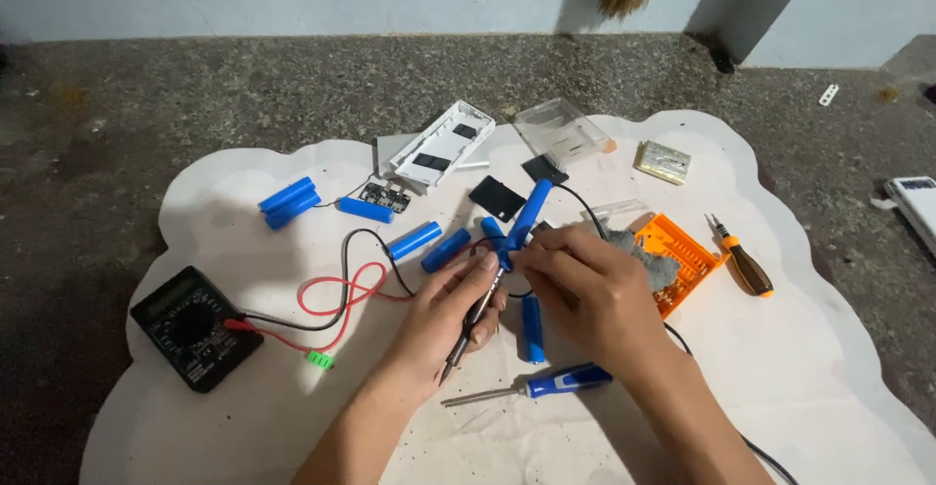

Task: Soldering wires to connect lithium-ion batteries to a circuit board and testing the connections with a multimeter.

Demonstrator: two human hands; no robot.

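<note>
Head view: your left hand (444, 314) closes round a grey metal probe (466, 334), tip up at the right hand (585, 285), which pinches a blue soldering iron (522, 222) | blue cells (444, 249) lie just beyond the grip, one blue cell (532, 329) beneath it | risk: the iron's cable (585, 214) could snag and tug it onto those cells.

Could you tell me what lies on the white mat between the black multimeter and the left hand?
In the head view, looped red and black test leads with a small green connector lie between the multimeter and the left hand.
</note>
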